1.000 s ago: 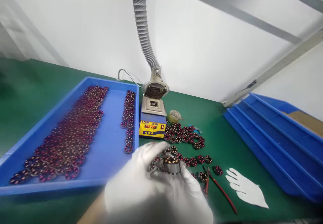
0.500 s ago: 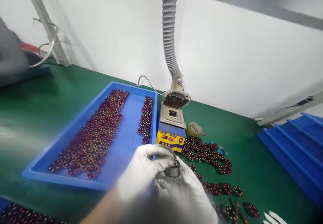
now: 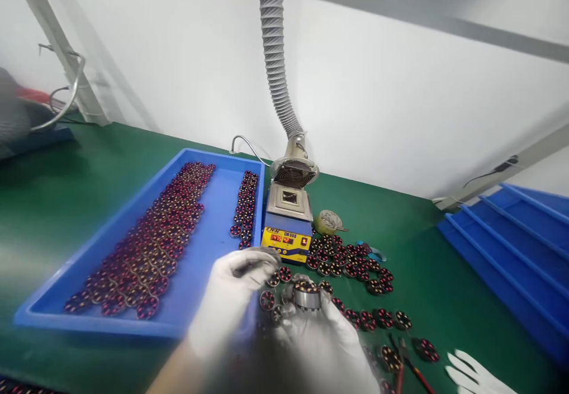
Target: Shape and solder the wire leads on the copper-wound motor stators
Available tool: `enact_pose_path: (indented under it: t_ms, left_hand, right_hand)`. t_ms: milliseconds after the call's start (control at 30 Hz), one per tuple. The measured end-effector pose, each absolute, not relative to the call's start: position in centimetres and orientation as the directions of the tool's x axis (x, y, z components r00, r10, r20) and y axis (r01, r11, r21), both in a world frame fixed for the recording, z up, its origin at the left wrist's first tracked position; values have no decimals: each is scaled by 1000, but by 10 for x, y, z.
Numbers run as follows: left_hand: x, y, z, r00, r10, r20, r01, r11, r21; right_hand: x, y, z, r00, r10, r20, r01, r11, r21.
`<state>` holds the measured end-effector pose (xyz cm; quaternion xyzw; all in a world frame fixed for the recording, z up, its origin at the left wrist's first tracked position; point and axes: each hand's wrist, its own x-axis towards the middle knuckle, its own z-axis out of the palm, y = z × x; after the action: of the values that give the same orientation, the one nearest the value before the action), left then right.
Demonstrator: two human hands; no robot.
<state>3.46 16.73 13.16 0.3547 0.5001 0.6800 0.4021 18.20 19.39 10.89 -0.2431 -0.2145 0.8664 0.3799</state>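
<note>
Ring-shaped part: held over the green surface in the right grip; probably stiff, fairly heavy, best taken by the grey side wall; left grip curled, too blurred to tell whether holding anything.

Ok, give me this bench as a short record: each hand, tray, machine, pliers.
Left hand: white-gloved, fingers curled, blurred; grip unclear
Right hand: white-gloved, holding a round metal-sided part
Blue tray: a wide group of round parts, and a narrow strip of more along its right wall
Machine: yellow front, below a hood on a ribbed hose
Pliers: red-handled, on the green bench, left of a loose white glove
</note>
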Motion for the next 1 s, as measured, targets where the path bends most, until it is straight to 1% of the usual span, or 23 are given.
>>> enact_pose_path:
  t_ms: [67, 100, 167, 233, 300, 333, 400, 467, 533, 600, 667, 700, 767, 833, 867, 933, 1000]
  left_hand:
    - [33, 163, 126, -416, 908, 53, -131, -117, 984]
    - [33, 161, 123, -360, 932, 42, -65, -70, 995]
    - [38, 157, 114, -200, 979, 35, 127, -10, 992]
    - [44, 156, 105, -97, 992, 83, 275, -53, 960]
    - [48, 159, 101, -52, 988, 144, 303, -122, 945]
    - [50, 162, 101, -42, 986, 160, 286, -142, 948]
    - [53, 168, 106, -55, 988, 145, 177, -133, 975]
    - [57, 174, 112, -132, 987, 93, 32, -90, 995]
    - [58, 178, 115, -229, 973, 26, -76, -44, 996]
    - [56, 180, 117, -319, 948, -9, -110, -27, 994]
    - [53, 179, 118, -363, 931, -30, -127, -18, 992]
    - [51, 177, 119, -356, 934, -38, -125, -8, 992]
    - [51, 175, 121, -244, 968, -62, -107, 37, 994]
    - [54, 174, 121, -128, 988, -81, -116, 67, 991]
    - [57, 174, 120, -103, 991, -80, -135, 66, 989]
    - [62, 176, 117, -134, 989, -60, -190, 34, 981]
    - [64, 179, 117, -203, 978, -37, -234, -12, 972]
  right_hand:
    - [184, 197, 113, -602, 761, -244, -566, -621, -542]
    - [184, 197, 114, -600, 762, -242, -574, -621, -534]
    - [182, 197, 111, -605, 756, -250, -578, -634, -515]
    - [177, 194, 101, -613, 744, -268, -580, -653, -487]
    - [172, 190, 85, -592, 759, -271, -620, -644, -449]
    - [170, 188, 77, -571, 775, -271, -646, -628, -434]
    - [166, 184, 64, -546, 791, -276, -664, -610, -434]
    - [166, 182, 59, -551, 784, -287, -635, -617, -466]
    - [170, 182, 62, -549, 783, -293, -609, -614, -502]
    - [177, 184, 68, -533, 796, -288, -599, -595, -536]
    - [181, 184, 72, -526, 802, -283, -585, -582, -564]
    - [182, 184, 71, -522, 805, -282, -581, -578, -573]
    - [179, 182, 67, -488, 827, -279, -603, -551, -577]
    - [173, 179, 59, -399, 877, -269, -659, -478, -581]
    - [171, 177, 56, -346, 901, -261, -686, -432, -586]
    - [171, 178, 52, -289, 928, -237, -689, -373, -621]
    - [178, 183, 54, -296, 933, -203, -629, -350, -694]
